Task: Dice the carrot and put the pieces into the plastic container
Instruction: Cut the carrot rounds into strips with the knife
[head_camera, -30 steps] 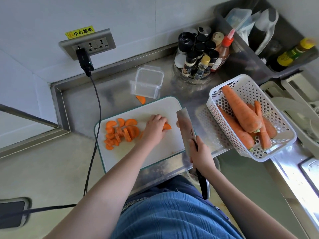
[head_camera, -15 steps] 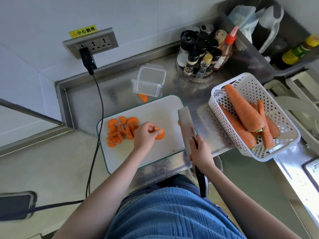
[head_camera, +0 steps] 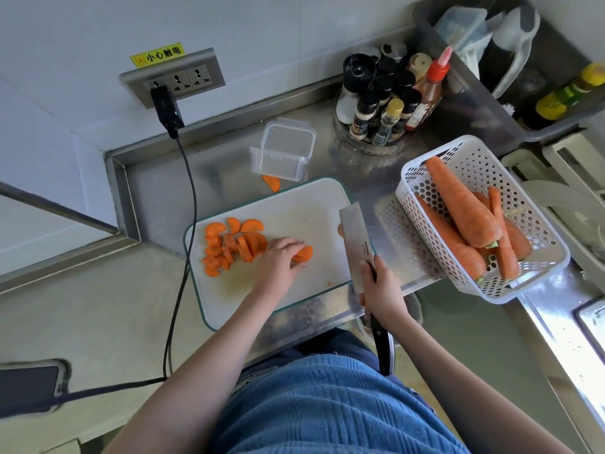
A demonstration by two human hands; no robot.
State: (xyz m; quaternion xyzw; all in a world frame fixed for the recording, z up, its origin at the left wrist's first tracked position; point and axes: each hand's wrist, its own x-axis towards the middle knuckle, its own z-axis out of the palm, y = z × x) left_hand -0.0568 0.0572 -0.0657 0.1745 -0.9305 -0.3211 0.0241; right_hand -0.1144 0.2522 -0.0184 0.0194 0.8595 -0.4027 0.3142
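- While the cleaver (head_camera: 356,244) waits off to the side, the step in hand looks like gathering: loose half-round slices are being drawn together on the cutting board (head_camera: 294,204) before dicing.
- Left hand (head_camera: 279,261): the grip is curled down over a small stack of carrot slices (head_camera: 304,253), fingertips pinching or steadying them against the board. How firmly it grasps them cannot be told, since the fingers hide the contact.
- Right hand (head_camera: 381,291): the grip is clenched round the cleaver's dark handle, thumb side up near the blade's heel. The blade reaches away from that hand along the board's right edge, apart from the stack under the left hand.
- To the left of the left hand, close by, lies the main pile of carrot pieces (head_camera: 230,245), half-moons rather than dice.
- Beyond the left hand, off the far edge of the board, stands the plastic container (head_camera: 284,149), with nothing visible inside; one stray slice (head_camera: 272,183) lies on the table just in front of it.
- Beyond the right hand, to its right, a white basket (head_camera: 543,253) holds whole carrots.
- Next move, as I judge it: bring the blade over the stack, keep the left fingertips tucked back, and cut the slices down small before any transfer.
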